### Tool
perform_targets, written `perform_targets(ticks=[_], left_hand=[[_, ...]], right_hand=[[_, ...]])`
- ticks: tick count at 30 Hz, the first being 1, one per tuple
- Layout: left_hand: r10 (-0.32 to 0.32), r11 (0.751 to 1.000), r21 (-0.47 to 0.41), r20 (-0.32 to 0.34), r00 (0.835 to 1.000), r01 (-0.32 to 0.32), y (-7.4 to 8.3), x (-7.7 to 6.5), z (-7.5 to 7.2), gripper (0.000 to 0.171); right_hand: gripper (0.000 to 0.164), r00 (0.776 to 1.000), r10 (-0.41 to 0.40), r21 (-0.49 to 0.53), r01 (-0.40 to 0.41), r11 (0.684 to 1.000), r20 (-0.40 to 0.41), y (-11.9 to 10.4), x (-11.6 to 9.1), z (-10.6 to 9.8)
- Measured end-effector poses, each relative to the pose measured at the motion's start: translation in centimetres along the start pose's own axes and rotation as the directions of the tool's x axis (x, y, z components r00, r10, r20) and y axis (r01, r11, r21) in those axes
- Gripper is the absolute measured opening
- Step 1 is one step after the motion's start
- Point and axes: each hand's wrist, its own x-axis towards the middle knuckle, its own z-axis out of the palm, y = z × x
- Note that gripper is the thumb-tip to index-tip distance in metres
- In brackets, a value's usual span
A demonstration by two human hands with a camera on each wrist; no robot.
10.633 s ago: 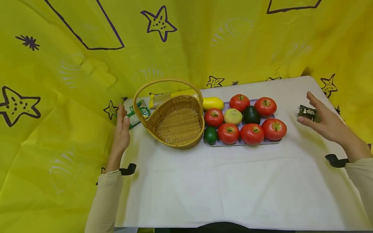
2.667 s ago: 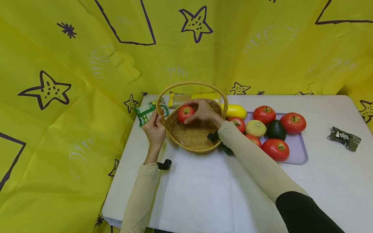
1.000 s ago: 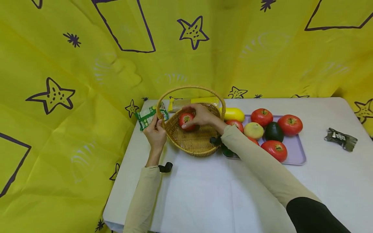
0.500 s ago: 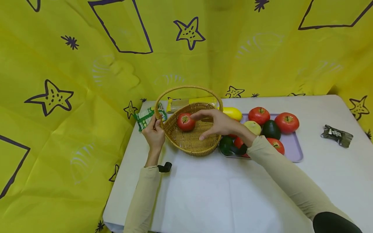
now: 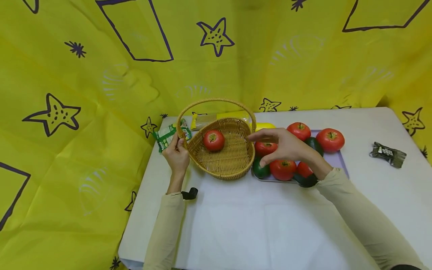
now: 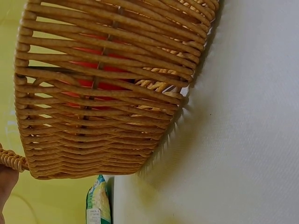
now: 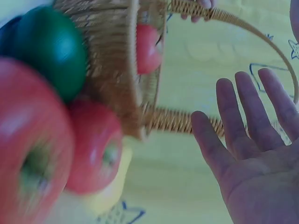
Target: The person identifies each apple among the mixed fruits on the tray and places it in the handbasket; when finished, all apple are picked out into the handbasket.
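Observation:
My left hand (image 5: 177, 159) grips the wicker basket (image 5: 233, 161) where its arched handle (image 5: 216, 99) meets the left rim. A red apple (image 5: 214, 140) rests inside the basket, toward its left side; in the left wrist view its red skin (image 6: 100, 70) shows through the weave. My right hand (image 5: 287, 146) is over the left part of the lilac tray (image 5: 339, 162), thumb and fingers apart, holding nothing. Below and around it lie several red apples (image 5: 283, 169), a green fruit (image 5: 261, 168) and a dark avocado (image 5: 314, 145), partly covered by the hand.
Behind the basket lies a yellow-ended pack of noodles (image 5: 206, 120), with a yellow oblong fruit (image 5: 264, 126) to its right. A green-and-white packet (image 5: 165, 137) is at the left, a dark wrapped packet (image 5: 388, 154) at the right. A yellow patterned curtain (image 5: 135, 82) hangs behind the white table (image 5: 229, 225).
My right hand has let go of the apple, now lying in the basket, and moved right over the tray with fingers parted. The left hand still holds the handle.

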Motion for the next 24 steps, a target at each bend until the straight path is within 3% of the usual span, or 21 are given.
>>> perform_targets(ticks=[5,10,12,16,20,24], left_hand=[[0.003,1.000,-0.014,0.001,1.000,-0.003,-0.1,0.0,0.2,0.030],[-0.012,1.000,-0.001,0.005,1.000,0.012,-2.8,-0.4,0.3,0.029],[-0.025,1.000,0.007,-0.001,1.000,0.025,-3.5,-0.5,0.4,0.029],[-0.049,0.999,-0.002,-0.020,0.999,0.049,-2.0,-0.3,0.3,0.028],[-0.064,0.998,-0.031,-0.009,0.998,0.063,-0.4,-0.2,0.1,0.028],[-0.076,0.996,-0.044,0.005,0.997,0.076,0.3,-0.2,0.2,0.028]], right_hand=[[0.073,0.993,0.093,-0.097,-0.099,0.990,-0.067,0.8,-2.7,-1.0],[0.074,0.979,0.154,-0.145,-0.173,0.974,-0.133,2.2,-5.2,-1.9],[0.077,0.976,0.143,-0.172,-0.171,0.970,-0.164,2.8,-6.0,-2.3],[0.081,0.970,0.115,-0.201,-0.159,0.967,-0.212,4.0,-7.4,-2.8],[0.082,0.955,0.138,-0.152,-0.182,0.971,-0.262,4.8,-8.9,-3.1],[0.083,0.950,0.105,-0.094,-0.138,0.986,-0.295,5.9,-10.5,-3.4]])
